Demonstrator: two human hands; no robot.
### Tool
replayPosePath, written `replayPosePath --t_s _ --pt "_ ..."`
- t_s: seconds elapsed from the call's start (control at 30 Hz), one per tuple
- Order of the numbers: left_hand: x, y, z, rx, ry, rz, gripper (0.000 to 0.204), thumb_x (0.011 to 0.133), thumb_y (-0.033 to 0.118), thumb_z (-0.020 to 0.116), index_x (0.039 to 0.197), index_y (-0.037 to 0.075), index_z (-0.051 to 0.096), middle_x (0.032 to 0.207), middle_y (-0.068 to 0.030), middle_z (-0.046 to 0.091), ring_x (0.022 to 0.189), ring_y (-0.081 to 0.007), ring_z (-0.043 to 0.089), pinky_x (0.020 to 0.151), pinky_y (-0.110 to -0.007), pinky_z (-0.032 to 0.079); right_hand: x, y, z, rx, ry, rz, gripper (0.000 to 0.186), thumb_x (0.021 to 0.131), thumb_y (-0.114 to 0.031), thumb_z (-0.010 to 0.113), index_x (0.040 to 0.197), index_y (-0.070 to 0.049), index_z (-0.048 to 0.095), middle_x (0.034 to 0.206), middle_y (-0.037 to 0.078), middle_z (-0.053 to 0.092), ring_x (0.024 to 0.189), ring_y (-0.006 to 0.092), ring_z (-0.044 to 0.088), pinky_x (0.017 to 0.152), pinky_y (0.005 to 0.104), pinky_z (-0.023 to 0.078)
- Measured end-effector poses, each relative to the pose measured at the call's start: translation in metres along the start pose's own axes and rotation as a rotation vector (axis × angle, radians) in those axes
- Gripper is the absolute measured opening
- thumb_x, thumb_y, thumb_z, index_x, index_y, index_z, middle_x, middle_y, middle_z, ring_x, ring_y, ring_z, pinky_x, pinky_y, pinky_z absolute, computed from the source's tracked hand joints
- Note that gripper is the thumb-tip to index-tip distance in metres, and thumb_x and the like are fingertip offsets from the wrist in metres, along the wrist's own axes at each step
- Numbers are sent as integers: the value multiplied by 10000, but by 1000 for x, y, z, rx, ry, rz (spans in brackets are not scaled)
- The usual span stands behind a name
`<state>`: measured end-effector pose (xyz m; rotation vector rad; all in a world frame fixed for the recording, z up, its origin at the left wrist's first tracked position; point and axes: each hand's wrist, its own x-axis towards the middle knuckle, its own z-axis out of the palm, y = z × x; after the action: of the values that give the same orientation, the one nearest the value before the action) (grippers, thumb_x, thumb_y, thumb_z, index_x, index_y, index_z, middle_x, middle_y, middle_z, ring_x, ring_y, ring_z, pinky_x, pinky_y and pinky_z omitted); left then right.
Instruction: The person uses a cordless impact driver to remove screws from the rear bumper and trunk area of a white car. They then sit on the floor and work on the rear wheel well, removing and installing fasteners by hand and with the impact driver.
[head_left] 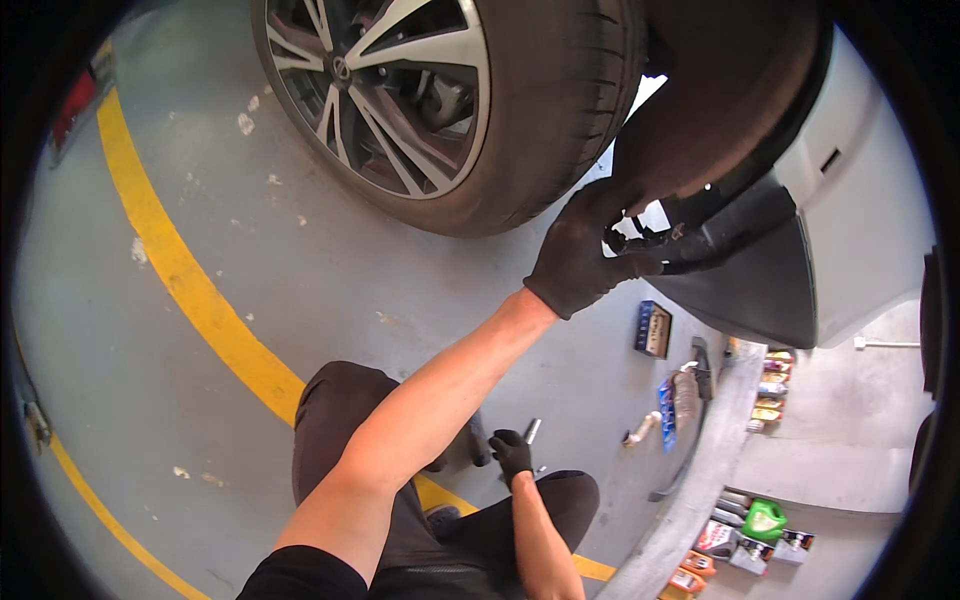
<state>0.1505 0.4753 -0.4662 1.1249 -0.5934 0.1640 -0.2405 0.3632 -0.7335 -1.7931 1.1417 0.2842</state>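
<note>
My left hand [585, 250], in a black glove, reaches up to the edge of the dark wheel-arch liner [690, 130]. Its thumb and fingers close round that edge, where it meets the black lower trim of the bumper [755, 265]; the fingertips are partly hidden. Just left of this hand is a car wheel [450, 110] with a silver and black rim, clear of the floor. Low between my knees, my right hand [511, 455], also black-gloved, has its fingers curled. A silver metal tool [533, 430] sticks out beside them, its exact kind not clear.
A blue box of small parts [653, 330] stands on the grey floor below the bumper. Near it lie a muffler-like metal part [686, 395] and a blue packet [667, 415]. Bottles, a green jug [765, 520] and boxes line the right side. Yellow lines [190, 280] cross the floor.
</note>
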Motion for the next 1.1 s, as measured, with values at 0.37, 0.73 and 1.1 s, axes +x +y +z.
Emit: replayPosePath --t_s 0.37,0.73,1.1 --pt "4 -10 19 -47 130 116 339 768 57 761 1099 29 696 1121 -154 676 972 -310 667 835 -374 544 -23 16 20 -197 -68 38 336 851 -215 697 1108 0 676 1010 131 723 915 231 682 829 335 523" --pt "2 -4 23 -32 98 96 362 760 45 773 1112 35 694 1039 -145 699 923 -290 679 792 -361 545 -22 14 24 -374 -114 10 433 858 -350 638 1173 -53 668 1147 167 690 1096 324 638 939 367 485" --pt "4 6 6 115 -30 111 476 817 119 756 1256 20 603 1148 -154 654 1024 -270 649 877 -351 513 -21 -27 52 -328 -162 -78 427 848 -395 682 1144 -89 714 1102 115 719 1007 247 672 909 340 497"
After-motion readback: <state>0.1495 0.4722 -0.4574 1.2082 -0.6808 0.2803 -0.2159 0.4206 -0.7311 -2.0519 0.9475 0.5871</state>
